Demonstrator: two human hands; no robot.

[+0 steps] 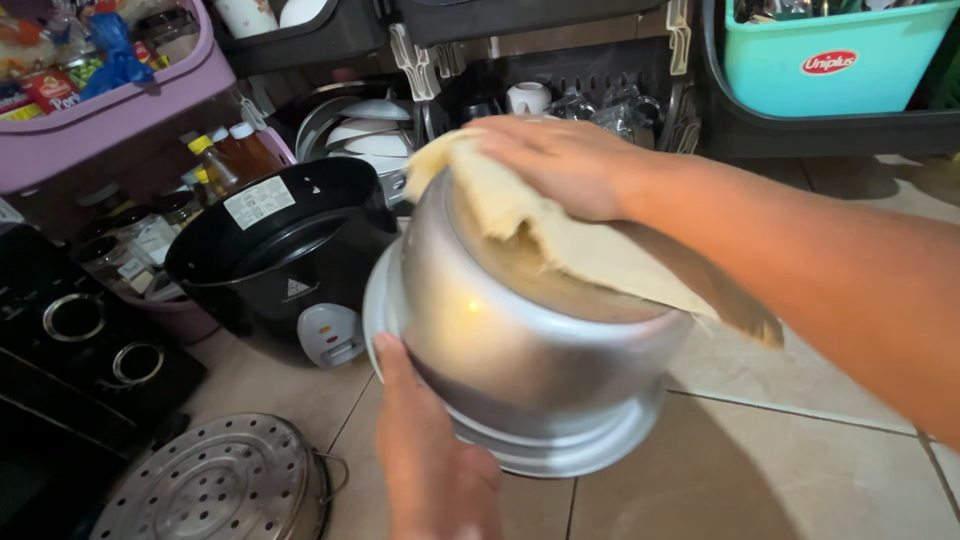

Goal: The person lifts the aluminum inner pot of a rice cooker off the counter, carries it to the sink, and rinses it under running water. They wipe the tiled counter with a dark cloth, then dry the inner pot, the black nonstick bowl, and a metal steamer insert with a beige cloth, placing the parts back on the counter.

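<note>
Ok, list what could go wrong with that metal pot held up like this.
The left hand grips only the rim of the upturned metal pot, so it could slip onto the tiled floor. The right hand presses a cloth on its base; a hard push might tip it toward the black rice cooker.

The tiled floor (pixel 800 470) carries a black rice cooker (pixel 280 255), a perforated steamer tray (pixel 215 485) and a black stove (pixel 70 350).
</note>
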